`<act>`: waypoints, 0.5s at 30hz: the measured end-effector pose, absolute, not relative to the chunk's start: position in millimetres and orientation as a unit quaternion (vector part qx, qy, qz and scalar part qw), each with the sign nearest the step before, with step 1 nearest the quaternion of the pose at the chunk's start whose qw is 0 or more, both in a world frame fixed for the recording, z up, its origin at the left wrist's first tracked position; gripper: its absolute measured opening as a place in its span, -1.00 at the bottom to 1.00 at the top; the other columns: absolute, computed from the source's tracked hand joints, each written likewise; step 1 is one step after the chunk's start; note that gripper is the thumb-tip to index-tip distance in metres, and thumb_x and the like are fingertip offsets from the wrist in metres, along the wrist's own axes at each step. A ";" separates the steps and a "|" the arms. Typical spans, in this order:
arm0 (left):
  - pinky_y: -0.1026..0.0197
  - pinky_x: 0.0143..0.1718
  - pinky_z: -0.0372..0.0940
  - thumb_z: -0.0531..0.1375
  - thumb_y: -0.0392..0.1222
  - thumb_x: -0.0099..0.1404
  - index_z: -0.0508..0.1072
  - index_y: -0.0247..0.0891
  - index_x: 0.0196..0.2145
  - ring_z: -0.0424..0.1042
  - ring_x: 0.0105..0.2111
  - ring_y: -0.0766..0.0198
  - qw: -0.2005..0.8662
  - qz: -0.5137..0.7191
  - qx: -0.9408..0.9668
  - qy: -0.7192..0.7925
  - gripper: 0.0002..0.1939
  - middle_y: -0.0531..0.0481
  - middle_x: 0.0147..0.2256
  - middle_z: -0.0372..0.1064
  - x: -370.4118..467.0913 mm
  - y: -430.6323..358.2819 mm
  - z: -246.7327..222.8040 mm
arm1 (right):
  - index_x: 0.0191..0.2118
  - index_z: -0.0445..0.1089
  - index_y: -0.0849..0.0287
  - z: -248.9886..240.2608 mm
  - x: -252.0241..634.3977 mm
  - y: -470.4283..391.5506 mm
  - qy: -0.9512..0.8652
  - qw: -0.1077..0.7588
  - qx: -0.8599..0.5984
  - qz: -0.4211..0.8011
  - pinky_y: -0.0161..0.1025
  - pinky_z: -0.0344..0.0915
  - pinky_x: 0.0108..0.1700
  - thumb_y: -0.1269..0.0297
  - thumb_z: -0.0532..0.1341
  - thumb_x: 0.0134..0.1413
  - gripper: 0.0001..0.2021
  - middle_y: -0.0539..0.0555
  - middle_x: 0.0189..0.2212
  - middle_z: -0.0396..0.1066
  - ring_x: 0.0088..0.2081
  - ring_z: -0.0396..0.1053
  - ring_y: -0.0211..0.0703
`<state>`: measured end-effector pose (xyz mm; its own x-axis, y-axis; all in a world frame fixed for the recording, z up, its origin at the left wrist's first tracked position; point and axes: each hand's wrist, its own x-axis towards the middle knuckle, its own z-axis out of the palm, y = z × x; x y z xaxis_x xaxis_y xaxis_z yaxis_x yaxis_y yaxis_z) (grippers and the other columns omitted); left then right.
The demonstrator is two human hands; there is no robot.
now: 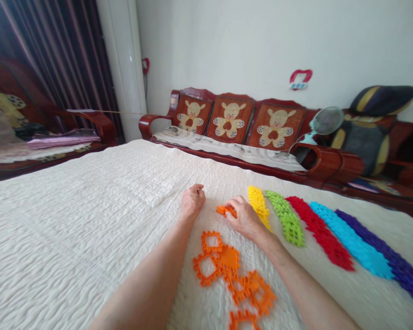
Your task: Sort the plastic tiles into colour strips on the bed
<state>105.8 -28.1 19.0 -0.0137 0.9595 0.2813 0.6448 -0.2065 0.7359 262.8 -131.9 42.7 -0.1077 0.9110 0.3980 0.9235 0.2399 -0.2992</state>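
Note:
My right hand (242, 217) has its fingers closed on an orange interlocking toy tile (222, 210) just above or on the quilted bedspread; part of the tile is hidden by the fingers. To its left, my left hand (193, 200) rests as a loose fist on the bedspread, and no piece shows in it. Between my forearms lie several loose orange notched tiles, among them a square frame (206, 268), a solid square (229, 259) and a frame with an inner shape (261, 292). Another orange frame (243, 316) is cut off at the bottom edge.
Right of my hand, rows of similar tiles lie side by side: yellow (258, 204), green (287, 220), red (321, 233), light blue (353, 240) and purple (382, 245). Beyond the white bedspread (89, 220) stand a wooden sofa (223, 153) with bear cushions and a small fan (325, 121).

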 end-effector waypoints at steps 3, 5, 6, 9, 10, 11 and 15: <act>0.24 -0.16 0.27 0.01 -0.28 0.19 0.52 -0.17 -0.17 0.44 -0.23 0.23 0.201 0.384 0.672 0.601 -0.65 -0.06 -0.29 0.50 105.8 -28.8 20.3 | -0.28 0.38 0.18 39.8 263.2 -132.3 -0.740 0.266 -0.618 -0.017 -0.28 0.21 -0.13 0.45 0.14 -0.01 -0.85 0.07 -0.27 0.29 -0.22 0.29 -0.20; 0.25 -0.17 0.27 0.01 -0.27 0.19 0.52 -0.17 -0.17 0.44 -0.25 0.23 0.205 0.384 0.670 0.601 -0.65 -0.05 -0.30 0.50 105.9 -29.0 20.5 | -0.29 0.38 0.17 40.5 263.8 -133.5 -0.740 0.265 -0.618 -0.013 -0.27 0.21 -0.13 0.44 0.15 -0.02 -0.86 0.07 -0.28 0.30 -0.22 0.29 -0.20; 0.25 -0.17 0.27 0.00 -0.27 0.19 0.52 -0.17 -0.17 0.44 -0.25 0.23 0.207 0.385 0.670 0.600 -0.65 -0.05 -0.30 0.50 105.9 -29.1 20.5 | -0.30 0.38 0.17 41.5 263.9 -134.5 -0.742 0.259 -0.618 -0.009 -0.27 0.21 -0.15 0.43 0.15 -0.01 -0.87 0.07 -0.29 0.30 -0.23 0.29 -0.20; 0.25 -0.16 0.26 0.00 -0.27 0.20 0.52 -0.17 -0.17 0.44 -0.25 0.23 0.205 0.385 0.669 0.602 -0.65 -0.05 -0.30 0.50 105.7 -29.3 20.5 | -0.29 0.39 0.17 48.1 263.5 -139.6 -0.750 0.240 -0.616 -0.007 -0.27 0.21 -0.18 0.38 0.16 -0.02 -0.87 0.08 -0.28 0.30 -0.25 0.29 -0.19; 0.25 -0.16 0.26 0.00 -0.27 0.20 0.52 -0.17 -0.17 0.43 -0.24 0.23 0.204 0.384 0.669 0.603 -0.65 -0.05 -0.30 0.50 105.7 -29.2 20.5 | -0.30 0.39 0.17 52.0 263.1 -142.1 -0.749 0.241 -0.617 -0.012 -0.27 0.21 -0.17 0.38 0.16 -0.03 -0.88 0.08 -0.28 0.31 -0.25 0.29 -0.18; 0.26 -0.16 0.25 0.00 -0.27 0.20 0.51 -0.17 -0.16 0.43 -0.24 0.23 0.203 0.383 0.669 0.603 -0.65 -0.04 -0.31 0.50 105.7 -29.2 20.5 | -0.31 0.38 0.17 56.8 262.4 -145.1 -0.748 0.244 -0.617 -0.017 -0.27 0.20 -0.16 0.38 0.16 -0.03 -0.89 0.08 -0.28 0.31 -0.24 0.29 -0.18; 0.27 -0.15 0.24 0.00 -0.27 0.20 0.51 -0.17 -0.16 0.43 -0.23 0.24 0.205 0.384 0.672 0.599 -0.65 -0.05 -0.30 0.49 105.2 -29.1 20.7 | -0.43 0.37 0.14 82.7 256.0 -165.2 -0.756 0.225 -0.613 0.043 -0.29 0.18 -0.25 0.41 0.13 -0.03 -0.91 0.00 -0.39 0.34 -0.34 0.29 -0.24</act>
